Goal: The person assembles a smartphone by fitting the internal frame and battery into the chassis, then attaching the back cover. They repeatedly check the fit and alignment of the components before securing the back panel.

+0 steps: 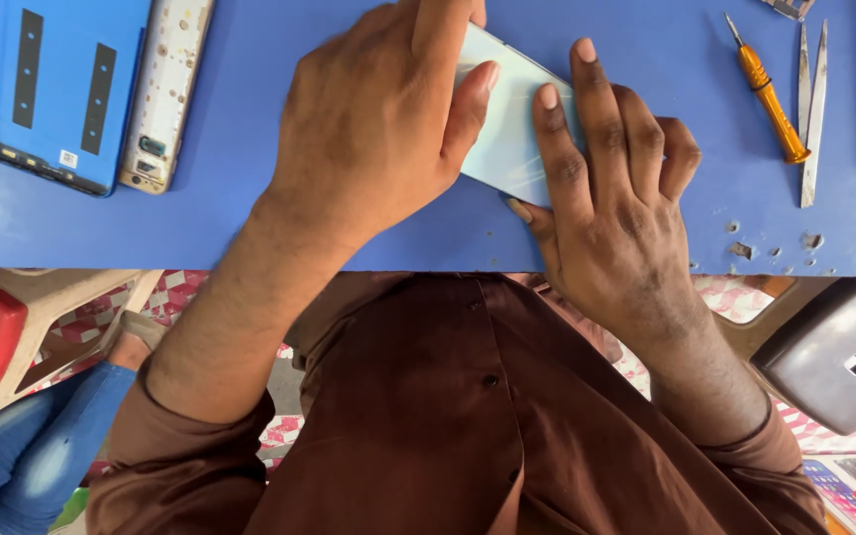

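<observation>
Our left hand [378, 119] clasps the pale phone [512, 129] near the blue surface [646, 59] edge; our right hand [611, 198] presses it, fingers flat. Open room lies rightward before the screwdriver [767, 94].

I'm seeing a bright blue surface [250, 213], flecked with pale chips at the right. Pale silvery-green phone back [509, 124] under my hands. A blue cover [66, 69] with two black strips, a cream frame [165, 89] beside it. Orange-handled screwdriver [770, 99], silver tweezers [812, 109]. My shirt [448, 416] is dark brown. Red-and-white checked floor [175, 292] below.
</observation>
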